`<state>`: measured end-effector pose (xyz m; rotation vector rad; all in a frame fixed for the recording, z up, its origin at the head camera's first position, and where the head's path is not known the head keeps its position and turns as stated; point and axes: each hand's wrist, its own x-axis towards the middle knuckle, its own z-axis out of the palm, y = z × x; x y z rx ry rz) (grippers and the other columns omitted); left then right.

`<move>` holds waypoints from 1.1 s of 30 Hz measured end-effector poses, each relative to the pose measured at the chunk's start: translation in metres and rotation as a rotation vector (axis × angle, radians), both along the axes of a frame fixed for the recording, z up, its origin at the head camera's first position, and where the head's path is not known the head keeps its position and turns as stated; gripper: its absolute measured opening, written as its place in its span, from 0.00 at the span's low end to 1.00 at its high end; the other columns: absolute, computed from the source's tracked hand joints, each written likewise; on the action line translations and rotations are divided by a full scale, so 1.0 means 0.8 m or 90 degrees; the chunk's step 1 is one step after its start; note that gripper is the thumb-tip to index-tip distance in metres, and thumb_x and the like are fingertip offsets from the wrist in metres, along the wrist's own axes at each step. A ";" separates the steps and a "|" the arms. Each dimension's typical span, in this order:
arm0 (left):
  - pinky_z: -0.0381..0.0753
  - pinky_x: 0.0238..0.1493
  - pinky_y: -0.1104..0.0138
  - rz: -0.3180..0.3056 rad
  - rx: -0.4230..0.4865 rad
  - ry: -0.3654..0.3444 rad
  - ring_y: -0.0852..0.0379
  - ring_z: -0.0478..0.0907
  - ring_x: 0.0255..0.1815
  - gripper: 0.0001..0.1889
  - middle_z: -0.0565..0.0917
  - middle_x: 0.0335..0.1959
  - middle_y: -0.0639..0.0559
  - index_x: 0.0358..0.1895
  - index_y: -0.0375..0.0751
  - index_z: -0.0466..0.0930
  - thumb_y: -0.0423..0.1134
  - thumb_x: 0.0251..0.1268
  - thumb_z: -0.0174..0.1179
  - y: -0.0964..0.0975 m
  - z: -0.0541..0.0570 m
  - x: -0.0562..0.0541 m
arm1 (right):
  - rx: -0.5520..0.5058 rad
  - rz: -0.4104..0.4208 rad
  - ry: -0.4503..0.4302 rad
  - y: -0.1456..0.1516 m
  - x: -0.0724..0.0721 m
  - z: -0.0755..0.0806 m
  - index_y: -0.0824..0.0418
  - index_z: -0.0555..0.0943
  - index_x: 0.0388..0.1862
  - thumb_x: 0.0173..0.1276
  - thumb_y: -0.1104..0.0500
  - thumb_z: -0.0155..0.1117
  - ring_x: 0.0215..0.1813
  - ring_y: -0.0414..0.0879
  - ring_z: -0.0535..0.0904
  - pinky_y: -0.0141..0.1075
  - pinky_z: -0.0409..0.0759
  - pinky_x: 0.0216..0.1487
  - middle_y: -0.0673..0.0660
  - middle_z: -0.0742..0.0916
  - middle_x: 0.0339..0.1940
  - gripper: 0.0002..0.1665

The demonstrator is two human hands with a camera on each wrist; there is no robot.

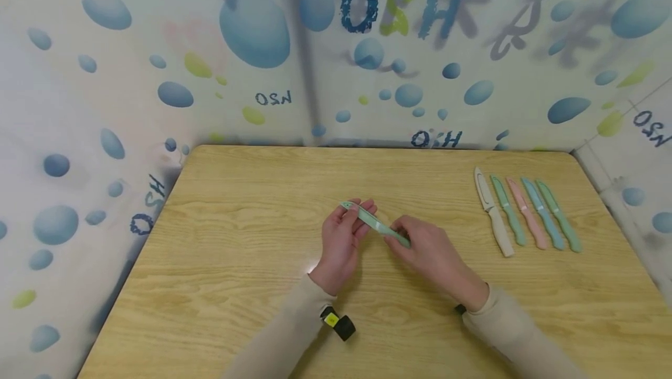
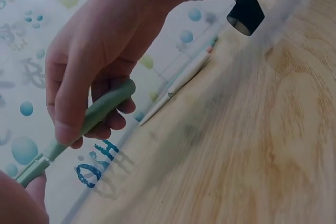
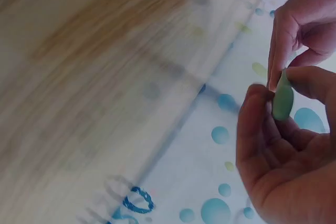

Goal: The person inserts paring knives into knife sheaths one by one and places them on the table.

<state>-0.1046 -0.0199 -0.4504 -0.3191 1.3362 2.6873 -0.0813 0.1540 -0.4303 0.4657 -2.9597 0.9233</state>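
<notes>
Both hands hold a light green knife (image 1: pixel 379 225) over the middle of the table, tilted with its tip toward the far left. My left hand (image 1: pixel 338 248), palm up, pinches the green-covered blade end between thumb and fingers. On the other end, my right hand (image 1: pixel 433 251) grips the handle (image 2: pixel 109 103) with thumb and fingertips. A seam between the handle and the blade cover (image 2: pixel 34 171) shows in the left wrist view. In the right wrist view, the rounded butt of the handle (image 3: pixel 283 103) pokes out of the right fingers.
At the table's right lie several knives in a slanted row: a cream knife (image 1: pixel 493 216), a green one (image 1: pixel 508 210), a pink one (image 1: pixel 527 213), a blue one (image 1: pixel 543 214) and another green one (image 1: pixel 559 216). A patterned wall (image 1: pixel 262 116) borders the wooden table (image 1: pixel 236 192).
</notes>
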 end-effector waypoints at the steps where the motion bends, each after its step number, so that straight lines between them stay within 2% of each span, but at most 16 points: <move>1: 0.85 0.58 0.62 -0.002 0.000 0.000 0.46 0.85 0.58 0.16 0.84 0.58 0.32 0.64 0.21 0.67 0.31 0.84 0.47 0.000 0.000 -0.001 | 0.012 0.006 0.016 0.001 0.000 0.000 0.60 0.83 0.42 0.71 0.56 0.72 0.26 0.40 0.71 0.33 0.72 0.26 0.48 0.79 0.27 0.09; 7: 0.84 0.60 0.61 -0.028 -0.003 0.002 0.45 0.83 0.60 0.17 0.81 0.60 0.30 0.65 0.21 0.67 0.30 0.83 0.48 0.004 -0.001 -0.004 | 0.080 0.031 0.102 0.006 0.000 -0.002 0.61 0.84 0.39 0.66 0.59 0.77 0.29 0.40 0.69 0.32 0.71 0.26 0.49 0.78 0.29 0.10; 12: 0.81 0.65 0.61 -0.055 -0.002 0.012 0.43 0.78 0.66 0.19 0.78 0.64 0.31 0.67 0.22 0.68 0.30 0.82 0.49 0.006 0.000 -0.005 | 0.086 0.035 0.126 0.012 0.001 -0.003 0.61 0.84 0.39 0.66 0.60 0.77 0.26 0.39 0.68 0.31 0.70 0.23 0.50 0.78 0.28 0.10; 19: 0.73 0.74 0.55 -0.041 0.013 -0.004 0.44 0.75 0.69 0.21 0.75 0.67 0.35 0.71 0.26 0.65 0.28 0.80 0.51 -0.004 0.001 -0.010 | 0.101 -0.007 0.061 0.033 -0.006 0.000 0.63 0.84 0.41 0.72 0.58 0.71 0.28 0.41 0.74 0.36 0.77 0.26 0.53 0.82 0.31 0.09; 21: 0.72 0.74 0.54 -0.034 0.013 0.000 0.42 0.74 0.71 0.20 0.75 0.68 0.35 0.70 0.27 0.64 0.28 0.80 0.51 -0.010 0.002 -0.011 | 0.107 -0.020 0.045 0.043 -0.009 0.002 0.64 0.84 0.42 0.73 0.57 0.69 0.27 0.41 0.74 0.37 0.76 0.25 0.53 0.82 0.31 0.10; 26: 0.76 0.71 0.57 -0.005 0.007 -0.001 0.45 0.78 0.66 0.18 0.78 0.65 0.36 0.66 0.29 0.66 0.28 0.79 0.53 -0.023 0.003 -0.015 | 0.122 -0.049 0.018 0.069 -0.019 0.003 0.67 0.84 0.43 0.75 0.57 0.67 0.27 0.43 0.76 0.39 0.77 0.26 0.54 0.84 0.30 0.12; 33: 0.80 0.66 0.61 0.029 0.009 -0.010 0.47 0.80 0.63 0.15 0.81 0.61 0.39 0.63 0.31 0.70 0.28 0.79 0.54 -0.038 0.006 -0.019 | 0.134 -0.076 -0.014 0.103 -0.029 0.005 0.69 0.83 0.39 0.77 0.57 0.63 0.20 0.44 0.70 0.36 0.68 0.21 0.52 0.80 0.21 0.14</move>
